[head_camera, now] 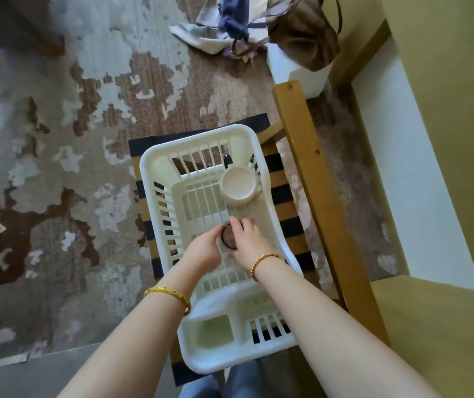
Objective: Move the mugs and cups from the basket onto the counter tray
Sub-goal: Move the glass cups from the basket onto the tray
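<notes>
Small dark-rimmed cup (229, 235) upright on floor of white slotted basket (155, 156), just near-side of cream mug (238, 185), which sits at basket's far right corner. Both hands on it: left hand (203, 249) cupping left side, right hand (248, 239) curled over right side and rim, fingers clamped round cup from opposite sides. Cup axis vertical, so likely straight lift up and out; counter tray not in view.
</notes>
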The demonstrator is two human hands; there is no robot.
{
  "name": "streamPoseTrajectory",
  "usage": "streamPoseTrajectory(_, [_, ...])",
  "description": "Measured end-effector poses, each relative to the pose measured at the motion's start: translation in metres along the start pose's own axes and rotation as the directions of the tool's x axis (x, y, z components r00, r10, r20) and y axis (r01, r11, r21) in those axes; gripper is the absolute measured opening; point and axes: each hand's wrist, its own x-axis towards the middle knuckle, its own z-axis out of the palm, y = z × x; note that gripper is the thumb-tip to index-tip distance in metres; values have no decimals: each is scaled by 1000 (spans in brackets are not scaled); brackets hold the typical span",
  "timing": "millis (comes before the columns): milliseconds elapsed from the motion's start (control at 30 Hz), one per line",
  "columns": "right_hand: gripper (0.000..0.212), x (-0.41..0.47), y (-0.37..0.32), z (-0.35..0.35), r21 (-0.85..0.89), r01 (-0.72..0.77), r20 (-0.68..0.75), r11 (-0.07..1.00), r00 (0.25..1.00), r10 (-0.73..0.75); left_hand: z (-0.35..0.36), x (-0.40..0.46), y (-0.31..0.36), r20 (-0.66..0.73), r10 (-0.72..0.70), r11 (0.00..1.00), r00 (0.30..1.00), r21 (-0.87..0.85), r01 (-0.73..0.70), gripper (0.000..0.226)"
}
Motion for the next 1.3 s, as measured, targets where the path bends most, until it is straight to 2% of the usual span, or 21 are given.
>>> streamPoseTrajectory(133, [76, 5, 0, 2, -34, 19, -37, 999, 999, -20, 5, -3, -5, 51, -25, 991, 998, -133, 32, 79])
streamPoseTrajectory(267, [73, 2, 1, -1, 36, 16, -41, 999, 999, -15, 4, -13, -3, 88, 9, 980, 996, -200, 9, 81])
streamPoseTrajectory(333, [74, -7, 1, -2, 123, -10, -59, 992, 998, 17, 1, -21, -1, 90, 41, 980, 995, -200, -22, 82])
streamPoseTrajectory(433, [72, -28, -5, -6, 344, -58, -90, 937, 991, 94, -2, -38, 0, 95, 90, 981, 991, -180, -71, 86])
streamPoseTrajectory(533, [66, -57, -14, -15, 496, -32, -161, 868, 979, 128, -7, -59, 1, 61, 164, 973, 985, -176, -151, 85])
streamPoseTrajectory(600, [73, -80, -22, -23, 562, 1, -216, 827, 965, 146, -16, -74, 4, 15, 230, 964, 973, -142, -226, 86])
streamPoseTrajectory(700, [81, -119, -36, -39, 668, 32, -262, 743, 945, 195, -30, -99, 12, -50, 364, 931, 930, -19, -365, 92])
streamPoseTrajectory(800, [83, -155, -50, -57, 723, 85, -318, 685, 922, 222, -41, -127, 28, -145, 443, 895, 885, 19, -445, 96])
streamPoseTrajectory(933, [85, -202, -62, -77, 734, 164, -423, 659, 870, 254, -50, -167, 48, -234, 558, 830, 796, 139, -540, 98])
streamPoseTrajectory(1033, [86, -236, -63, -88, 731, 210, -495, 649, 818, 293, -50, -198, 65, -272, 639, 769, 720, 195, -608, 91])
streamPoseTrajectory(1200, [73, -294, -54, -94, 749, 363, -617, 554, 686, 385, -34, -243, 104, -287, 744, 660, 604, 172, -731, 80])
streamPoseTrajectory(1300, [60, -337, -38, -96, 770, 453, -636, 450, 606, 478, -14, -270, 136, -251, 776, 614, 578, 89, -785, 76])
